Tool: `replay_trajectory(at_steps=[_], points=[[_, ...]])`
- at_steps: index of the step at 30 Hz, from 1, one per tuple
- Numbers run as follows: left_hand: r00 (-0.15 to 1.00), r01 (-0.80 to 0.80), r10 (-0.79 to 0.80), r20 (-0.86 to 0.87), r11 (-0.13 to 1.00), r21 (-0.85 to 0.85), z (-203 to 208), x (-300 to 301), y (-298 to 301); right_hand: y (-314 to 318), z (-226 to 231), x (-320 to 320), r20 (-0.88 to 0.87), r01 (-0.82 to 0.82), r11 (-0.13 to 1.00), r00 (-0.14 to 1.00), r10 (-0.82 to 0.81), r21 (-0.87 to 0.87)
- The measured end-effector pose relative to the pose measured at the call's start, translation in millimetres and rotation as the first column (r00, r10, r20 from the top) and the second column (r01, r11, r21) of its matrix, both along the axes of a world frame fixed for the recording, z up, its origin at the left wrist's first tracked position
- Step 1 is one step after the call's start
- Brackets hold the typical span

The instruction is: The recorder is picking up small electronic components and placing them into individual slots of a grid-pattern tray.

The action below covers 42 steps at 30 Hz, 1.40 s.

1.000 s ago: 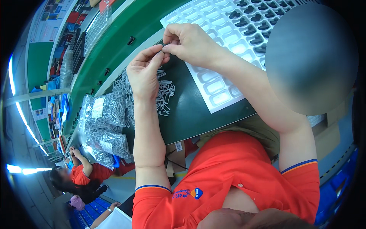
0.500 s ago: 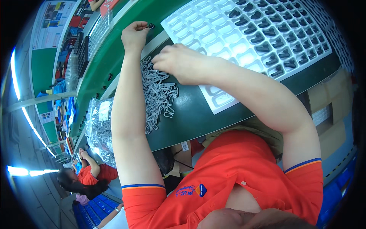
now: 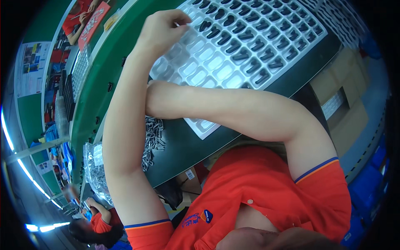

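My left hand (image 3: pixel 161 33) reaches over the left edge of a white moulded tray (image 3: pixel 193 79). Its fingers are curled toward the thumb, and whatever sits between the tips is too small to make out. Several small black parts (image 3: pixel 239 27) fill the far and right pockets of the tray, one to a pocket; the nearer left pockets hold none. Crossing beneath my left forearm, my right hand (image 3: pixel 160 99) is close to a pile of grey metal clips (image 3: pixel 153 135). The left forearm hides its fingers and part of that pile.
A clear plastic bag of grey parts (image 3: pixel 96 168) lies left of the pile. Beyond runs a green conveyor belt (image 3: pixel 93 104) carrying spaced black parts. A cardboard box (image 3: pixel 343 83) stands at the right. Co-workers in red sit across the belt and at lower left.
My left hand has moved from above the belt, where it pinched a small black part, right to the tray. My right hand has shifted left and down, behind the left forearm.
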<state>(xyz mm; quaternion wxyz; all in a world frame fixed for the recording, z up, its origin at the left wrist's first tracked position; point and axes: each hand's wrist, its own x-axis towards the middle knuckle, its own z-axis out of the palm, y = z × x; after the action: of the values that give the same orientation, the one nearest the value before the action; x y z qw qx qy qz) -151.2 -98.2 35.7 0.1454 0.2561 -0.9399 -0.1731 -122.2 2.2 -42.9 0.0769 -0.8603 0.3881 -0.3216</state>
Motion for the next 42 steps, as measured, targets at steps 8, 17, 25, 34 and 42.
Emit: replay_trajectory(at_steps=[8,17,25,34,42], points=[[0.969,-0.082,0.106,0.222,0.99,-0.114,-9,-49,18,17,5,-18,0.381,-0.048,0.994,0.921,0.081,-0.094],[0.97,-0.154,0.174,-0.169,0.98,0.126,18,19,8,18,44,-30,-0.048,-0.084,0.922,0.993,0.111,0.377],[0.719,-0.375,0.497,-0.486,0.866,0.331,-7,145,48,4,31,-37,0.601,-0.183,0.937,0.799,-0.035,0.297],[0.598,-0.245,0.637,-0.486,0.723,0.647,-24,162,97,-7,28,-38,0.802,-0.232,0.879,0.549,-0.235,0.416],[0.626,-0.31,0.662,-0.412,0.696,0.647,-33,168,95,-1,28,-44,0.431,0.121,0.992,0.898,-0.092,-0.04]])
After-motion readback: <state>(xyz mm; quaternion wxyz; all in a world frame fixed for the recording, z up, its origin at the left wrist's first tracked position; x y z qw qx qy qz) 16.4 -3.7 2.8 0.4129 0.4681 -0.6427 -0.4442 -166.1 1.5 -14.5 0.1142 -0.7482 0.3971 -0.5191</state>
